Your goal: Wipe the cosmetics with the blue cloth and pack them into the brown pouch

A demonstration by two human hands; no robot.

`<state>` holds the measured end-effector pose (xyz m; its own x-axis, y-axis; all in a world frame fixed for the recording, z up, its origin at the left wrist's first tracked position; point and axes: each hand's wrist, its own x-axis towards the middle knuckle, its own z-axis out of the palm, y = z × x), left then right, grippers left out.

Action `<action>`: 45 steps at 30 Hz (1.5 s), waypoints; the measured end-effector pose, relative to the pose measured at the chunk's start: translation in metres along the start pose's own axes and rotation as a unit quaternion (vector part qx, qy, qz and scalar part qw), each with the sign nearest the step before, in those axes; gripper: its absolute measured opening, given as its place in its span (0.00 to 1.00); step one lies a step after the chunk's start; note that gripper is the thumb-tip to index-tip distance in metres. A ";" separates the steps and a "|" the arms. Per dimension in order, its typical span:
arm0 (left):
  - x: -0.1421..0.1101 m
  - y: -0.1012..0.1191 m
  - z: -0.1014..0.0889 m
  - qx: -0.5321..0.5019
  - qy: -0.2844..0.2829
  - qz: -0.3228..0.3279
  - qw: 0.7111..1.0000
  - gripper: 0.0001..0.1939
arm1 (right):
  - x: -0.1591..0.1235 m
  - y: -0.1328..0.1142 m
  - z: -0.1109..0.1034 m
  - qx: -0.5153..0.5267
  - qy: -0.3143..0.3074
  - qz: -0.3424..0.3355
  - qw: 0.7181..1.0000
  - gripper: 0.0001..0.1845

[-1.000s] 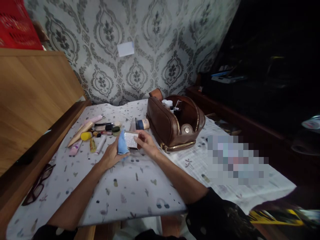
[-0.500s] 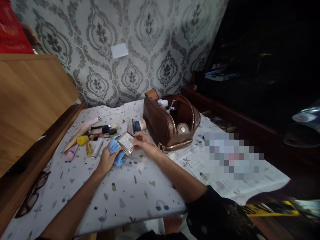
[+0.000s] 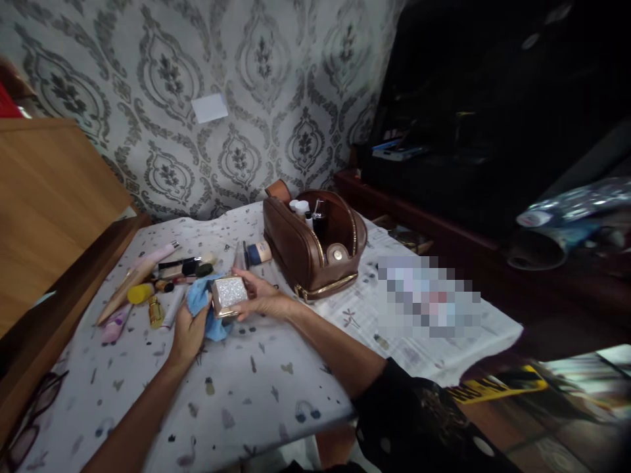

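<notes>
Between my hands, above the cloth-covered table, is a small square compact-like case (image 3: pixel 231 295) with a silver glittery face and gold edges. My right hand (image 3: pixel 261 299) grips its right side, fingers above and below. My left hand (image 3: pixel 190 328) is closed on a blue cloth (image 3: pixel 215 328), which is bunched against the case's left side. To the right stands a brown toiletry bag (image 3: pixel 290 243), unzipped, with white-capped bottles (image 3: pixel 300 209) inside. Left of my hands lie several cosmetics, among them a yellow-capped item (image 3: pixel 140 293), a gold tube (image 3: pixel 156 312) and a white tube (image 3: pixel 173 307).
A jar with a dark blue band (image 3: pixel 259 253) lies beside the bag. Eyeglasses (image 3: pixel 39 407) rest at the table's left edge, near a wooden panel (image 3: pixel 54 197). A blurred-out patch (image 3: pixel 426 295) covers something on the right. A plastic bottle (image 3: pixel 576 203) lies farther right.
The case has turned so its glittery face points more toward me, and the cloth sits behind its left edge. My view has swung to the right.
</notes>
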<state>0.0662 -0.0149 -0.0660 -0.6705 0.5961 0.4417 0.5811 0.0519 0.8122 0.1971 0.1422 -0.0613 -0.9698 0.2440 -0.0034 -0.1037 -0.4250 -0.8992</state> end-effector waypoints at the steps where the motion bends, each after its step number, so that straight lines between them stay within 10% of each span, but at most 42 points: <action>1: 0.000 0.000 -0.001 0.004 0.003 0.000 1.000 0.20 | 0.000 0.001 0.000 -0.003 -0.009 0.008 1.000 0.66; 11: -0.006 0.006 -0.007 0.011 -0.114 0.055 0.992 0.43 | 0.006 0.008 0.000 0.011 0.000 0.000 1.000 0.61; 19: -0.001 0.003 -0.008 0.047 -0.088 0.068 0.993 0.26 | 0.004 0.010 -0.002 -0.124 0.008 -0.035 0.992 0.55; 29: -0.004 0.006 -0.005 0.065 -0.039 0.077 0.994 0.17 | 0.001 0.005 0.005 -0.394 0.100 -0.127 0.905 0.48; 45: -0.007 0.016 -0.002 0.120 -0.072 0.190 0.972 0.23 | -0.002 0.007 0.011 -0.209 0.032 -0.110 0.971 0.57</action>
<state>0.0796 -0.0197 -0.0556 -0.3250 0.7130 0.6213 0.8766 -0.0195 0.4808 0.1960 0.1290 -0.0627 -0.9170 0.3483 0.1943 -0.1954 0.0325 -0.9802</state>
